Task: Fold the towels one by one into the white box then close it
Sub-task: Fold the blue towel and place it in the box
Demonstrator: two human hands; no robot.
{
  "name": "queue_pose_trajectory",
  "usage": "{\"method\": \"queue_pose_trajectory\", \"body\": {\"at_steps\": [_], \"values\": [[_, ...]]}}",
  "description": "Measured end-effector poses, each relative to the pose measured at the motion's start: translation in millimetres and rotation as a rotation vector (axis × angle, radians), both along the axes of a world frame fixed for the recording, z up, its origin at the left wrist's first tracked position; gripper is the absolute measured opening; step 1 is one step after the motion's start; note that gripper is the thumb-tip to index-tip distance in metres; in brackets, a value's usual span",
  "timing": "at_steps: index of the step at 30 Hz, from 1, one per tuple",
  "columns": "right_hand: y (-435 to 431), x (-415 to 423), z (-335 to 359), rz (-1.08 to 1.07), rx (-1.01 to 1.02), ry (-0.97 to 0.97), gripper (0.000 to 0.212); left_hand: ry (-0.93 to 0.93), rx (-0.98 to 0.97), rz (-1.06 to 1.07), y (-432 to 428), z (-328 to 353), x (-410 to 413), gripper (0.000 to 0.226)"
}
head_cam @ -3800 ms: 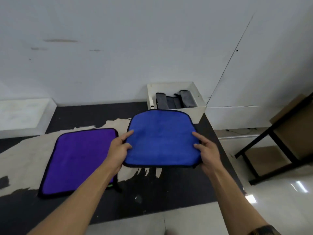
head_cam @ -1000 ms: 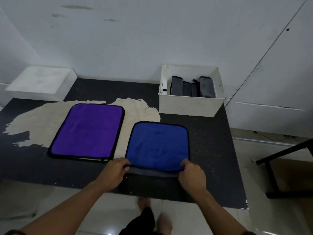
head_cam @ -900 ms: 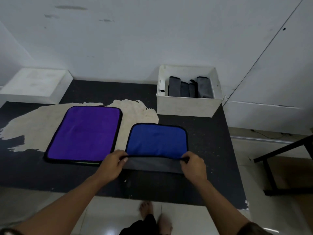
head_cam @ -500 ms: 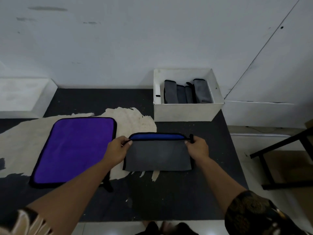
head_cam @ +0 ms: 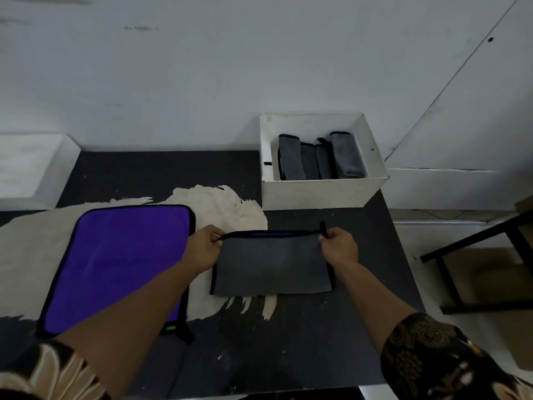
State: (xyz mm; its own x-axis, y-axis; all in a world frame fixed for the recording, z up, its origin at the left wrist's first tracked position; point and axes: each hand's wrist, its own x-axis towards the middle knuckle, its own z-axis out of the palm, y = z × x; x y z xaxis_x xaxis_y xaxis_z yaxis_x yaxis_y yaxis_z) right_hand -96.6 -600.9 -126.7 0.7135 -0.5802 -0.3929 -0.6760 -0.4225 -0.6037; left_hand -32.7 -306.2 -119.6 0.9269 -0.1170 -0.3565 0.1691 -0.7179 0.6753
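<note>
Blue towel now doubled over, far corners pinched in left fingers and right fingers.

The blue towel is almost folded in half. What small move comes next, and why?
Probably set the pinched edge flush on the far edge: the left hand and right hand pinch the towel at its corners, and a blue strip shows beyond.

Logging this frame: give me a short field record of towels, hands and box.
current towel: blue towel, folded in half, grey side up, on table
left hand: pinches its far left corner
right hand: pinches its far right corner
purple towel: flat, unfolded, left of it
white box: open, folded grey towels inside
</note>
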Motion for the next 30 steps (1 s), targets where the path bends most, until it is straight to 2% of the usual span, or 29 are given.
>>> {"method": "queue_pose_trajectory", "body": {"at_steps": [4,9,12,13,15,17,20,23,26,30], "values": [[2,-6,-8,0.000,-0.003,0.054,0.016,0.063,-0.002,-0.049,3,0,5,0.028],[6,1,-3,-0.088,-0.031,-0.050,0.016,0.016,-0.028,0.004,3,0,9,0.032],[13,-5,-2,-0.053,0.013,-0.044,0.038,0.142,-0.059,-0.065,5,-6,8,0.059],[17,-10,-3,-0.006,-0.045,-0.032,0.048,0.157,-0.043,-0.075,5,-7,6,0.070],[31,-23,-5,0.128,-0.280,-0.032,0.065,0.030,0.118,-0.101,3,-6,-6,0.086],[54,-35,-4,0.286,-0.435,-0.073,0.074,-0.199,0.336,-0.235,-6,-5,-26,0.092],[94,-43,-7,0.587,-0.456,-0.088,0.074,-0.334,0.365,-0.481,-32,-13,-60,0.085],[114,-50,-22,0.780,-0.445,0.003,0.065,-0.284,0.432,-0.593,-46,-37,-80,0.075],[96,-60,-40,0.794,-0.520,0.101,0.068,-0.275,0.508,-0.599,-35,-55,-88,0.068],[70,-68,-51,0.743,-0.591,0.105,0.076,-0.250,0.583,-0.533,-8,-61,-84,0.079]]}}
